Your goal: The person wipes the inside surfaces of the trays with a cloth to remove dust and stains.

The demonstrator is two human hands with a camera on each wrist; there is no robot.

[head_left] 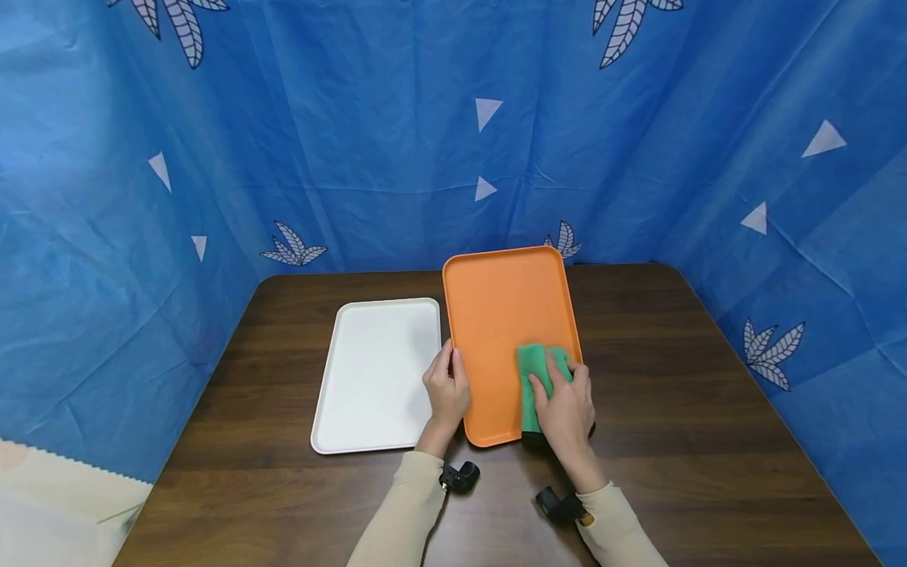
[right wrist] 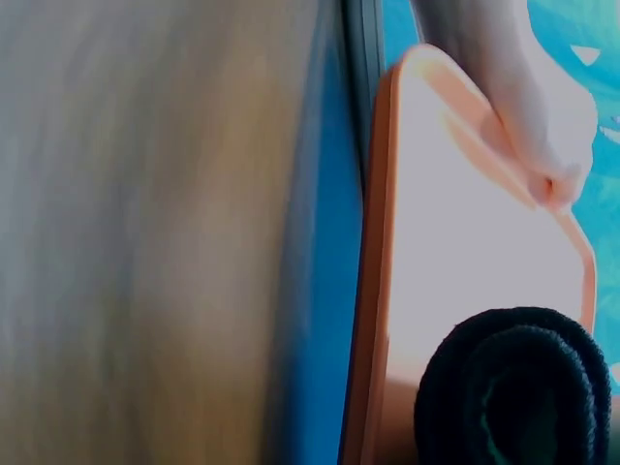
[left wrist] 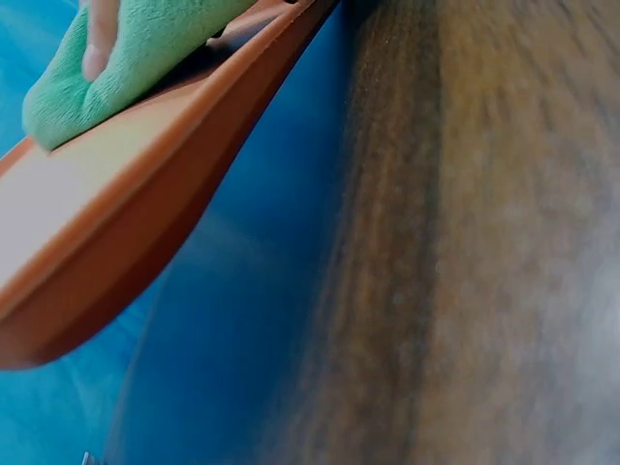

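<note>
An orange tray point(head_left: 506, 315) is held up off the table at a slant, its near end showing above the wood in both wrist views. My left hand point(head_left: 448, 394) grips its left rim, the thumb on the inner side. On the tray's lower right part lies a green cloth point(head_left: 530, 386) with a dark edge, and my right hand point(head_left: 567, 405) holds it bunched against the surface. The left wrist view shows a finger pressed into the folded cloth point(left wrist: 145, 58). Up close in the right wrist view, the cloth's dark end point(right wrist: 513, 387) curls over.
A white tray point(head_left: 379, 374) lies flat on the brown wooden table point(head_left: 673, 409), just left of the orange one. Blue patterned curtains point(head_left: 397, 142) hang behind the table and along both sides. Pale fabric point(head_left: 64, 504) shows at the lower left.
</note>
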